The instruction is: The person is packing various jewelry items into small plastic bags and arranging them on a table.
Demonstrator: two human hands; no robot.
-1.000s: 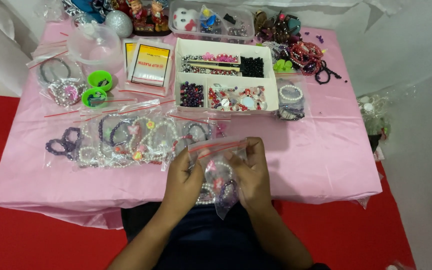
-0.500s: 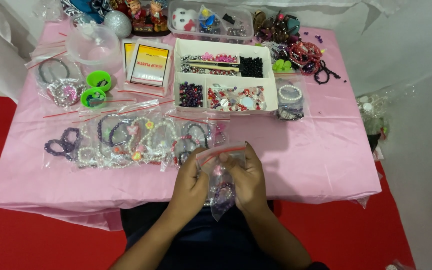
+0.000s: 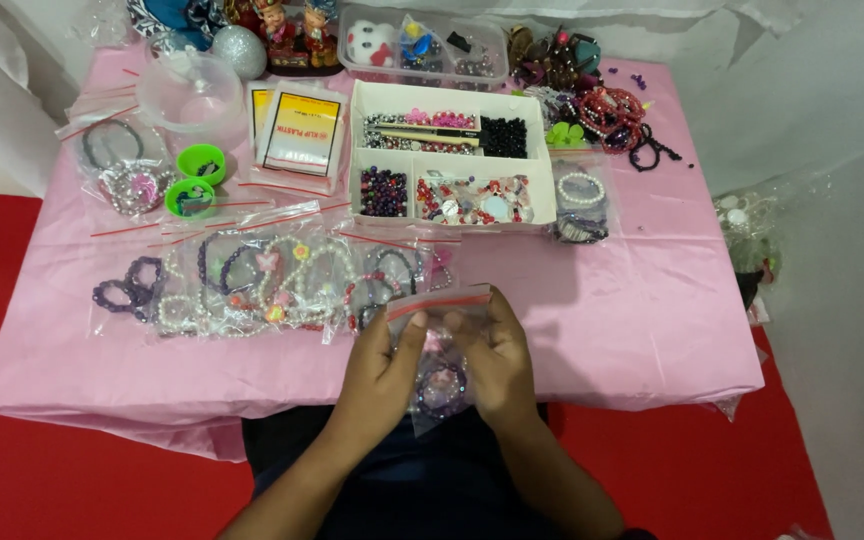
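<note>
A second ago both hands held the small clear bag (image 3: 439,345) up a little higher, over the near edge of the pink counter (image 3: 652,310), with the thumbs spread apart along its red strip. Now the left hand (image 3: 384,365) and the right hand (image 3: 495,360) have come closer together and sit a bit lower, nearer the person's body. The fingers are pinching along the top of the bag, and the thumbs almost meet in the middle. The bag hangs lower between the palms, so the purple bead bracelet (image 3: 442,383) inside shows below the fingers.
</note>
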